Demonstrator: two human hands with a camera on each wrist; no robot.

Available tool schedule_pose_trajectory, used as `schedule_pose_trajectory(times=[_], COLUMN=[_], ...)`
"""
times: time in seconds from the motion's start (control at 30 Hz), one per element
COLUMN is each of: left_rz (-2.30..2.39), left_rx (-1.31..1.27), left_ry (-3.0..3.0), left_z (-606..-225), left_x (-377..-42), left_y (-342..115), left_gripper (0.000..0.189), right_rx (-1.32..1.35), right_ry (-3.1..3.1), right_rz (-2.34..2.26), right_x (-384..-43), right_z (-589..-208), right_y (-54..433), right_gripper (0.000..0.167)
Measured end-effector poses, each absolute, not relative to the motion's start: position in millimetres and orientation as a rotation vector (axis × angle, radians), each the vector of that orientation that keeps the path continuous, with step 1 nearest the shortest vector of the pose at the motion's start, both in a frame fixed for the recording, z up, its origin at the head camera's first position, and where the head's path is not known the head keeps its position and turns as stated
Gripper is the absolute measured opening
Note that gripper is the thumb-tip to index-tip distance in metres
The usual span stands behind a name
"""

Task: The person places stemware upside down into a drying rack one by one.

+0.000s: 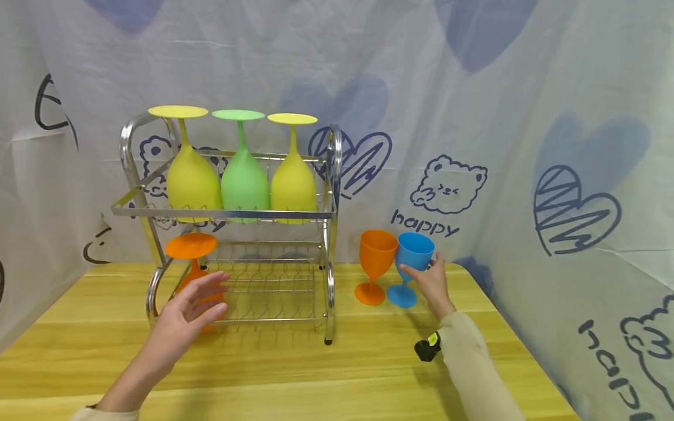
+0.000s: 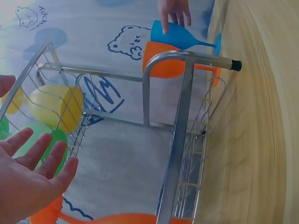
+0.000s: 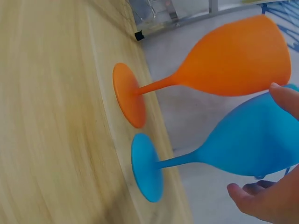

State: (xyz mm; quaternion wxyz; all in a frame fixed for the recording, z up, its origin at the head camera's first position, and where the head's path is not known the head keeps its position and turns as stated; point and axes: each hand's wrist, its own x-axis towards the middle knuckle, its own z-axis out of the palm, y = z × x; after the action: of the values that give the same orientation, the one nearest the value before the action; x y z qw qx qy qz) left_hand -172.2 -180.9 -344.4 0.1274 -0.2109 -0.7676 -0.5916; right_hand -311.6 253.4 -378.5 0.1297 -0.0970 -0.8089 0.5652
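Seeing the blue goblet (image 1: 415,252) upright on the table (image 1: 274,380), right of the rack, we mark it first. Right hand (image 1: 434,283) straddles its bowl, thumb on one side, fingers on the other; we can't tell if they press. Likely held at the bowl because it's the widest part, easy to reach, and the foot stays flat.

Just beside it we get an upright orange goblet (image 1: 377,251); feet apart, bowl contact unclear to us.

Left hand (image 1: 181,318) holds nothing, fingers apart and relaxed, in front of an upended orange goblet (image 1: 191,245) on the lower tier of the metal rack (image 1: 226,214). Top tier: two yellow goblets (image 1: 192,181) flank a green goblet (image 1: 244,182), all foot up, we'd guess since wide rims sit steadier in wire. Behind, a printed cloth (image 1: 237,52).

Right wrist view gives us both upright stems and feet, plus a gap between some right fingers and the blue bowl, which the head view hides. Left wrist view shows us the left fingers parted; only the head view fits the full top row and both arms.
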Motion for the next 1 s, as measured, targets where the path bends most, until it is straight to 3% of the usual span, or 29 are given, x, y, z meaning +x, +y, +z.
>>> schedule_pose_trajectory(times=[0.23, 0.47, 0.67, 0.9, 1.0], left_rz=[-1.751, -1.753, -1.767, -1.788, -1.799], left_rx=[-0.658, -0.675, -0.683, -0.673, -0.647], left_ry=[-2.205, -2.198, -2.172, -2.159, -2.183], left_z=[-342, -339, -339, -344, -348], left_x=[-174, -175, -177, -179, -180], left_y=[-174, -172, -172, -170, -168], left_gripper=[0.045, 0.046, 0.046, 0.047, 0.049], right_rx=[-0.363, -0.280, -0.354, -0.208, -0.176], right_ry=[-2.331, -2.340, -2.328, -2.293, -2.295], right_rz=[1.740, 1.764, 1.765, 1.671, 1.659], right_x=[-323, -329, -328, -363, -341], right_z=[-385, -392, -398, -460, -443], right_y=[254, 257, 260, 303, 294], right_gripper=[0.108, 0.094, 0.102, 0.120, 0.116])
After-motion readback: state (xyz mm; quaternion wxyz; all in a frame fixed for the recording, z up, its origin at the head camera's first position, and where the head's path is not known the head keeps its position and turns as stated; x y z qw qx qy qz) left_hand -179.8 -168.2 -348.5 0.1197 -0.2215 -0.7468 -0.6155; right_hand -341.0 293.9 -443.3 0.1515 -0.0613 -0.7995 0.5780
